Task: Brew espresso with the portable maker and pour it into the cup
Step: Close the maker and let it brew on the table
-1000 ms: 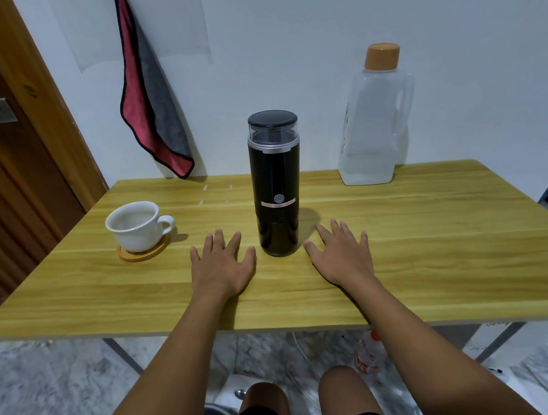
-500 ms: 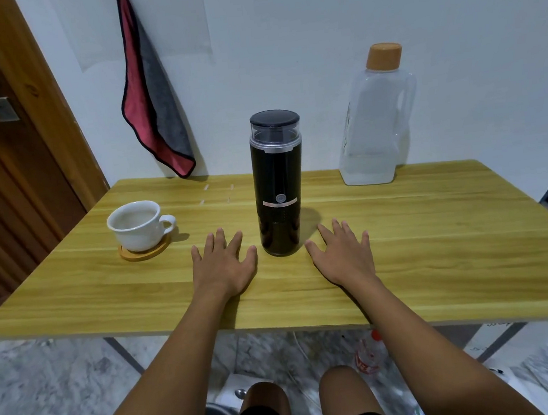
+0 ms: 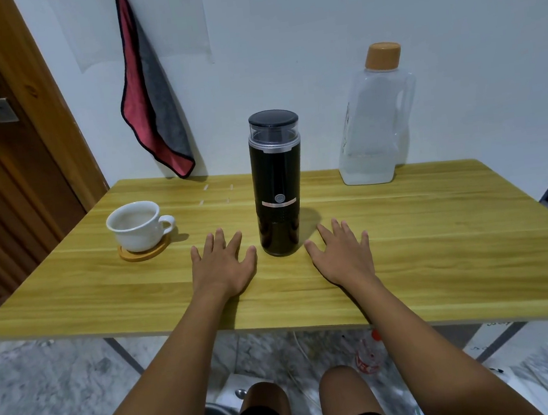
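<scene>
Both hands flat, fingers spread, empty: left hand (image 3: 224, 267) and right hand (image 3: 342, 255) flank upright espresso maker (image 3: 278, 183) mid-tabletop; cup (image 3: 137, 225) near left edge

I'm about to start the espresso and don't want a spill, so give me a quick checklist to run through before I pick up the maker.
1. Portable maker upright on the table: ok.
2. Black lid seated on top: ok.
3. Cup upright on its coaster, opening up: ok.
4. Left hand and right hand empty, flat either side of the maker: ok.
5. Water inside the maker: cannot tell, body is opaque.
6. Water jug capped, some water at the bottom: ok.
</scene>
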Action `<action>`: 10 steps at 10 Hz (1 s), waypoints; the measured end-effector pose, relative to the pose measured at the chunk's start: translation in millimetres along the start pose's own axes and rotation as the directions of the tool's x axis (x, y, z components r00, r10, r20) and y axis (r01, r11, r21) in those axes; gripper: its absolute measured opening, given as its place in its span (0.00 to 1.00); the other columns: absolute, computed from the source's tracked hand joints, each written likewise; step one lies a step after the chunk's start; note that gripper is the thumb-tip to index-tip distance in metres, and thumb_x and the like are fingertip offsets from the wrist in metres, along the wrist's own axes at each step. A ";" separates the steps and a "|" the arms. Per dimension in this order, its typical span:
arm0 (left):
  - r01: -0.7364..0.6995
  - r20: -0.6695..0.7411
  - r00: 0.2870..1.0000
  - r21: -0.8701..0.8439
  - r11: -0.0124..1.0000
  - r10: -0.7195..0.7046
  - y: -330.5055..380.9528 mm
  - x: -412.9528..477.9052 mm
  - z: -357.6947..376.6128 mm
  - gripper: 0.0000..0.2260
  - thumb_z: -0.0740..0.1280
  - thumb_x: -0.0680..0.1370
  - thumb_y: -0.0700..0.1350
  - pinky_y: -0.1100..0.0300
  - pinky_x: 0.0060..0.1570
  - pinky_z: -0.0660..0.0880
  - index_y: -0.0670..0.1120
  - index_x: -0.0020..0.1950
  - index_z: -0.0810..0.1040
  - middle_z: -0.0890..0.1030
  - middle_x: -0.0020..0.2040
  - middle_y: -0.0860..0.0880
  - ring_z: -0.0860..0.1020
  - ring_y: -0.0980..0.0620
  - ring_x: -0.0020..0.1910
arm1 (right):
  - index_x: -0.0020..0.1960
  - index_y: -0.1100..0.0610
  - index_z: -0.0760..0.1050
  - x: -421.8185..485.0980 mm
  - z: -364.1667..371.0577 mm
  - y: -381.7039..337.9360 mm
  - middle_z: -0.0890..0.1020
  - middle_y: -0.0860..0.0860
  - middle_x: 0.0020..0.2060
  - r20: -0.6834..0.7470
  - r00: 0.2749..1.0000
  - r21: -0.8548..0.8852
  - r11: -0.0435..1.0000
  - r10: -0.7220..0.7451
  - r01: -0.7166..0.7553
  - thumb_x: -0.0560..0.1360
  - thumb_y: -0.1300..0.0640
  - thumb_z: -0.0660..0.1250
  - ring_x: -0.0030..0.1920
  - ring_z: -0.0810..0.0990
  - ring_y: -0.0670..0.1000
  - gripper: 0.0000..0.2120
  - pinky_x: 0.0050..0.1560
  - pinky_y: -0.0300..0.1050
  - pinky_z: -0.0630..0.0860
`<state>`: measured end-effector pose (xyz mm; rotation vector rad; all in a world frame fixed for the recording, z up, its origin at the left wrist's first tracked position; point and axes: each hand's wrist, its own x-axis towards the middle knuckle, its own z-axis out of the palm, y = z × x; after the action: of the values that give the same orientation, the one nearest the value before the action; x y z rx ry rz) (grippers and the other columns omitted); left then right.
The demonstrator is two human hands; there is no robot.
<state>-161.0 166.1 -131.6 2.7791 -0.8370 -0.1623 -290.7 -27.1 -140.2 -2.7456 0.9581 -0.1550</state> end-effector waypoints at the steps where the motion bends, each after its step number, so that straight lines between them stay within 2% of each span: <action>1: 0.002 -0.001 1.000 -0.003 1.000 -0.002 0.5 0.0 -0.1 0.29 0.47 0.84 0.64 0.40 0.80 0.42 0.56 0.84 0.52 0.47 0.85 0.46 0.44 0.46 0.84 | 0.82 0.47 0.53 -0.4 -0.2 -0.3 0.50 0.52 0.82 0.002 1.000 0.004 1.000 0.000 0.000 0.82 0.34 0.45 0.82 0.45 0.53 0.33 0.78 0.64 0.41; 10: -0.004 0.010 1.000 -0.010 1.000 0.004 0.6 -0.4 -2.3 0.29 0.47 0.84 0.64 0.39 0.80 0.42 0.56 0.84 0.52 0.47 0.85 0.46 0.44 0.45 0.84 | 0.82 0.47 0.54 -0.7 -2.0 -1.2 0.51 0.52 0.82 0.005 1.000 0.008 1.000 -0.002 0.002 0.82 0.34 0.46 0.82 0.46 0.54 0.33 0.78 0.64 0.42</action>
<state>-161.2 166.3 -129.2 2.7696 -0.8415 -0.1799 -290.8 -26.2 -138.1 -2.7385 0.9517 -0.1512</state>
